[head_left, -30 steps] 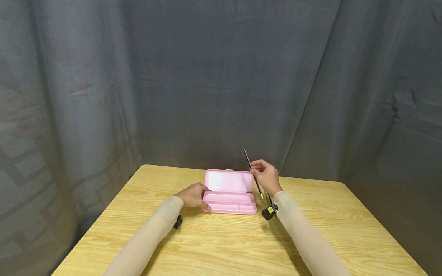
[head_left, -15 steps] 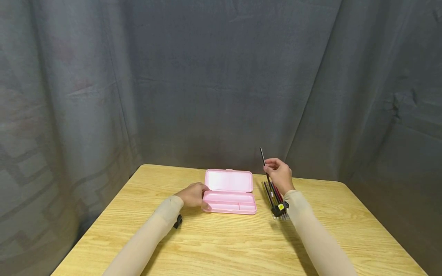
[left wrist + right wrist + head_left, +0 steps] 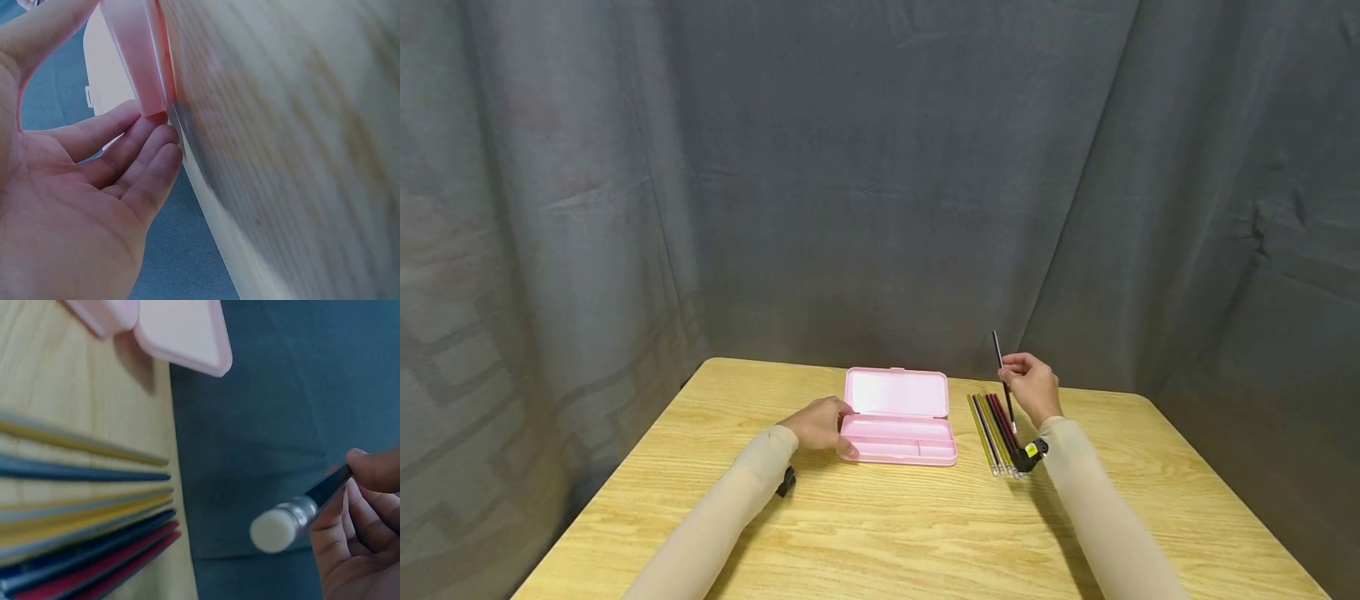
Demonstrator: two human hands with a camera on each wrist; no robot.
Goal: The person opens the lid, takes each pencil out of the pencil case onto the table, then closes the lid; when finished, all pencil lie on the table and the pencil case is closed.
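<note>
Right hand (image 3: 1033,386) pinches a dark pencil (image 3: 1003,377) mid-shaft between thumb and fingertips, holding it nearly upright above the row of pencils (image 3: 994,432) lying on the wooden table (image 3: 880,533) just right of the open pink pencil case (image 3: 898,417); its white eraser end (image 3: 273,530) shows in the wrist view. Left hand (image 3: 820,423) rests with relaxed fingers against the case's left end, steadying it. Pencil looks light, stiff and thin, likely to roll or slip, so a mid-shaft pinch suits it.
</note>
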